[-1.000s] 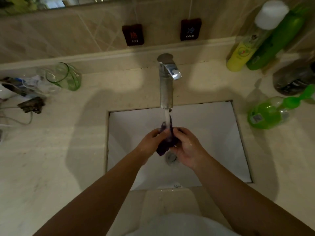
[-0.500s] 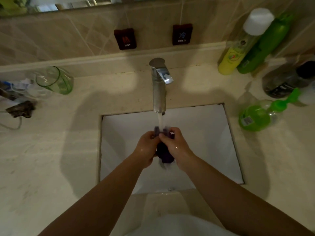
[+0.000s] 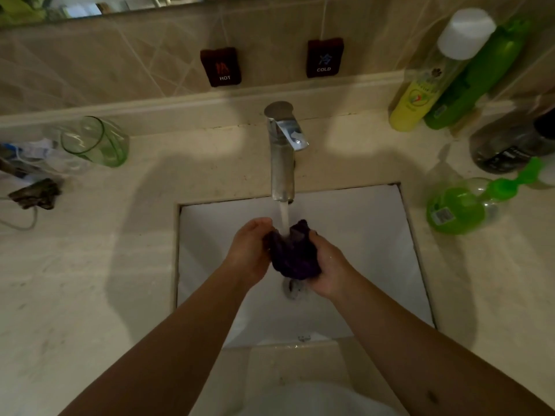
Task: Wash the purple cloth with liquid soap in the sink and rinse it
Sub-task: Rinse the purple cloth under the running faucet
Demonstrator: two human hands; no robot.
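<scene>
The purple cloth [image 3: 292, 253] is bunched into a wet dark wad over the white sink [image 3: 369, 235], just above the drain [image 3: 292, 288]. My left hand [image 3: 249, 250] grips its left side and my right hand [image 3: 329, 265] cups its right side and bottom. A stream of water from the chrome tap [image 3: 282, 157] falls onto the top of the cloth between my hands. The green liquid soap pump bottle [image 3: 459, 208] lies on the counter to the right of the sink.
A green glass [image 3: 96, 141] lies on its side at the left, near cables and a dark small object [image 3: 34, 195]. Yellow and green bottles [image 3: 420, 94] and a dark jar [image 3: 510, 145] stand at the back right. HOT and COLD tags hang on the tiled wall.
My hands have worked the cloth under the water: they were pressed close together around it, and now they sit further apart with more of the wad showing between them.
</scene>
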